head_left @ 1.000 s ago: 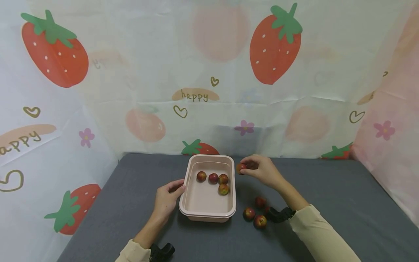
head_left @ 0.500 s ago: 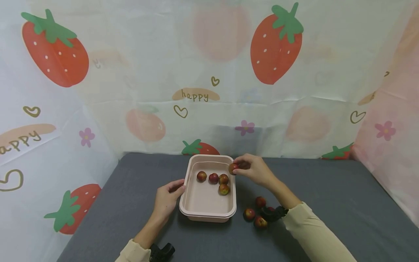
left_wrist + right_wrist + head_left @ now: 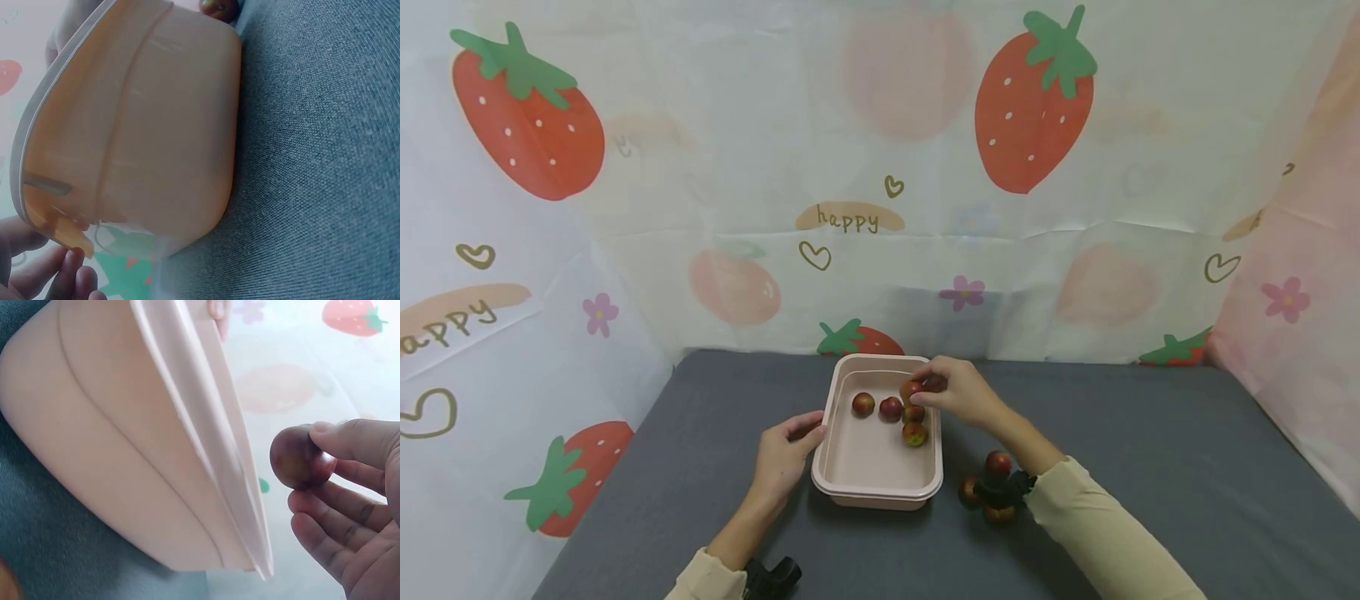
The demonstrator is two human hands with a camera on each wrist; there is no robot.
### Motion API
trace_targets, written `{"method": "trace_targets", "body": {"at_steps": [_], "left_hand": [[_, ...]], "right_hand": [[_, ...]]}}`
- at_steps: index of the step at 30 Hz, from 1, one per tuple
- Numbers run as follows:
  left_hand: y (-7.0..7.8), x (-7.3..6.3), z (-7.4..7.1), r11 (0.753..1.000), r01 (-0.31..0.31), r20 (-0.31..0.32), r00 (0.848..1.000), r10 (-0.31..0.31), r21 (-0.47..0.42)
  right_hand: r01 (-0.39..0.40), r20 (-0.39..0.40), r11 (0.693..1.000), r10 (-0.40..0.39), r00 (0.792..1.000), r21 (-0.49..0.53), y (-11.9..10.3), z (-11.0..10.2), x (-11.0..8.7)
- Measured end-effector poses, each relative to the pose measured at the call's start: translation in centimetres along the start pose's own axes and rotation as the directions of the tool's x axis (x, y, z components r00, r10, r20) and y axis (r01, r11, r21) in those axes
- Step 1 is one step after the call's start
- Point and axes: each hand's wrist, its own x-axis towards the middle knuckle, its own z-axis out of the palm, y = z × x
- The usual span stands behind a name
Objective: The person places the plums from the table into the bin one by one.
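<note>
My right hand [image 3: 961, 392] pinches a dark red plum [image 3: 299, 459] between thumb and fingertips, over the far right part of a pale pink plastic box [image 3: 865, 475]. In the head view this plum overlaps one lying in the box. Several other plums, among them a reddish one [image 3: 891, 409] and a yellowish one [image 3: 914, 434], lie on the box floor. At the box's left side, my left hand [image 3: 780, 458] grips the rim, thumb on one side and fingers curled below it, as the left wrist view shows [image 3: 53, 269].
Several plums, one of them red [image 3: 998, 464], lie on the grey cloth [image 3: 1112, 433] right of the box, partly hidden by the black strap [image 3: 1006, 490] on my right wrist. A printed curtain [image 3: 880, 150] hangs behind the table's far edge.
My right hand has moved left with its plum, from beside the box, across its right rim, to above the inside. The left hand and the box stay put.
</note>
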Motion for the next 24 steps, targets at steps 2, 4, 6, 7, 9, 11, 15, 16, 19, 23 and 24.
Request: {"method": "trace_targets", "body": {"at_steps": [2, 4, 6, 7, 9, 11, 15, 16, 19, 23, 24], "left_hand": [[0.0, 0.0, 0.0, 1.000, 0.002, 0.002, 1.000, -0.002, 0.001], [0.1, 0.0, 0.0, 1.000, 0.009, 0.004, 1.000, -0.009, -0.001], [0.1, 0.1, 0.0, 1.000, 0.015, 0.006, 1.000, -0.015, -0.003], [0.1, 0.1, 0.0, 1.000, 0.016, 0.007, 1.000, -0.016, -0.003], [0.1, 0.2, 0.0, 1.000, 0.016, 0.007, 1.000, -0.016, -0.002], [0.1, 0.2, 0.0, 1.000, 0.015, 0.007, 1.000, -0.015, -0.001], [0.1, 0.3, 0.1, 1.000, 0.012, 0.004, 1.000, -0.012, 0.001], [0.1, 0.3, 0.1, 1.000, 0.012, 0.004, 1.000, -0.012, 0.001], [0.1, 0.2, 0.0, 1.000, 0.013, 0.005, 1.000, -0.013, 0.002], [0.0, 0.2, 0.0, 1.000, 0.016, 0.007, 1.000, -0.016, -0.003], [0.0, 0.2, 0.0, 1.000, 0.017, 0.008, 1.000, -0.017, -0.004]], "right_hand": [[0.007, 0.014, 1.000, -0.007, 1.000, 0.001, -0.1, 0.3, 0.3], [0.011, 0.030, 1.000, -0.011, 0.999, -0.004, -0.2, 0.7, 0.5], [0.010, 0.044, 1.000, -0.010, 0.999, -0.001, -0.3, 0.9, 0.7], [0.008, 0.050, 1.000, -0.008, 0.999, 0.002, -0.4, 1.0, 0.8], [0.004, 0.060, 1.000, -0.004, 0.998, -0.004, -0.5, 1.2, 0.9], [0.001, 0.069, 1.000, 0.000, 0.998, -0.013, -0.6, 1.4, 1.1], [0.016, 0.085, 0.999, -0.012, 0.996, -0.041, -0.7, 1.8, 1.4], [0.019, 0.092, 0.999, -0.014, 0.996, -0.047, -0.6, 1.9, 1.5], [0.028, 0.115, 0.997, -0.020, 0.993, -0.065, -0.6, 2.3, 1.6], [0.058, 0.142, 0.993, -0.043, 0.989, -0.107, -0.6, 2.7, 1.7], [0.066, 0.148, 0.991, -0.049, 0.988, -0.114, -0.6, 2.8, 1.8]]}}
